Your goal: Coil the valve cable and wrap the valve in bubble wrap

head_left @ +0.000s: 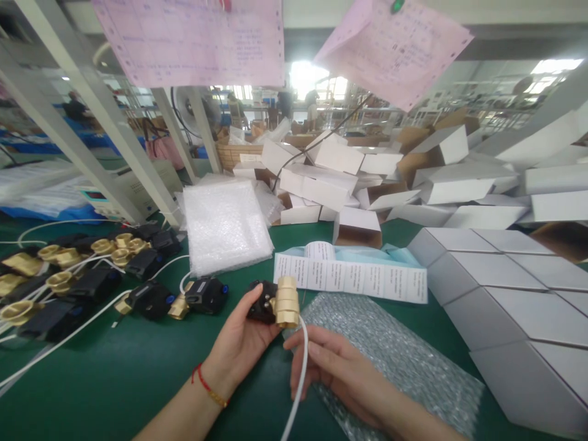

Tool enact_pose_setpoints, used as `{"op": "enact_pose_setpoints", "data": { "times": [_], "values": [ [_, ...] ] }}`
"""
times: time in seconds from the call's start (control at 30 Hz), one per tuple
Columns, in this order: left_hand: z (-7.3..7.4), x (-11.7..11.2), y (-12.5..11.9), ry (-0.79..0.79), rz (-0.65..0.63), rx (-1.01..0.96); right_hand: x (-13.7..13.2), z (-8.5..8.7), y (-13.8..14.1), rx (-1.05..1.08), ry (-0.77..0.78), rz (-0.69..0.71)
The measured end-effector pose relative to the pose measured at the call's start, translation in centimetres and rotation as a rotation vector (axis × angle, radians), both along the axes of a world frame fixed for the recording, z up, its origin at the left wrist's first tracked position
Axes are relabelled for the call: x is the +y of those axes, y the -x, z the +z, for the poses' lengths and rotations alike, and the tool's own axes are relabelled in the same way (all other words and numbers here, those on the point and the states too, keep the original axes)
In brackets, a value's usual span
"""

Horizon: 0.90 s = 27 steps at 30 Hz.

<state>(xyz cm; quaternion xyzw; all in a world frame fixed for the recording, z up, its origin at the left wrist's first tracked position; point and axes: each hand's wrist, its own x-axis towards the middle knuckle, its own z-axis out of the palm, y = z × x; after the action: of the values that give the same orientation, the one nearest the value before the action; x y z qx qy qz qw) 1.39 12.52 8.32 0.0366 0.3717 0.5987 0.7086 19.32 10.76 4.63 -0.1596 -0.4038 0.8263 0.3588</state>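
Observation:
My left hand grips a black-and-brass valve just above the green table, its white cable trailing down toward me. My right hand curls loosely around that cable below the valve, resting over a sheet of bubble wrap. A red string bracelet circles my left wrist. Another valve of the same kind lies on the table just left of my left hand.
Several more black-and-brass valves with white cables lie at the left. A stack of bubble-wrap sheets sits behind, a strip of printed labels in the middle. Closed white boxes line the right; open boxes pile at the back.

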Motion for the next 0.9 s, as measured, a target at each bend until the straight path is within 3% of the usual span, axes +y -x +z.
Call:
{"op": "enact_pose_setpoints", "data": {
  "times": [0.1,0.23,0.37,0.53,0.63,0.7,0.8,0.9],
  "values": [
    [-0.4,-0.2,-0.5,-0.074,0.024,0.096,0.1,-0.1,0.0,0.018,0.08,0.009],
    [-0.4,-0.2,-1.2,-0.062,0.084,0.114,-0.3,-0.9,0.7,-0.013,0.174,0.079],
    [-0.8,-0.6,-1.4,-0.133,0.036,0.178,-0.9,-1.0,1.4,-0.235,0.11,0.136],
    [-1.1,-1.0,-0.3,-0.308,-0.022,0.978,-0.9,2.5,0.0,-0.45,0.013,0.261],
    [-0.5,-1.0,0.3,-0.386,-0.053,1.222,0.4,4.4,-2.0,-0.445,-0.109,0.152],
    [-0.1,-1.1,0.3,-0.398,-0.168,1.135,1.8,4.6,-3.0,-0.484,-0.189,-0.034],
    [0.3,-1.6,-0.1,-0.319,-0.373,0.758,3.1,3.6,-3.4,-0.665,-0.377,-0.239],
    [0.2,-1.9,-0.5,-0.233,-0.338,0.437,2.2,2.0,-2.1,-0.767,-0.584,-0.207]
  ]
}}
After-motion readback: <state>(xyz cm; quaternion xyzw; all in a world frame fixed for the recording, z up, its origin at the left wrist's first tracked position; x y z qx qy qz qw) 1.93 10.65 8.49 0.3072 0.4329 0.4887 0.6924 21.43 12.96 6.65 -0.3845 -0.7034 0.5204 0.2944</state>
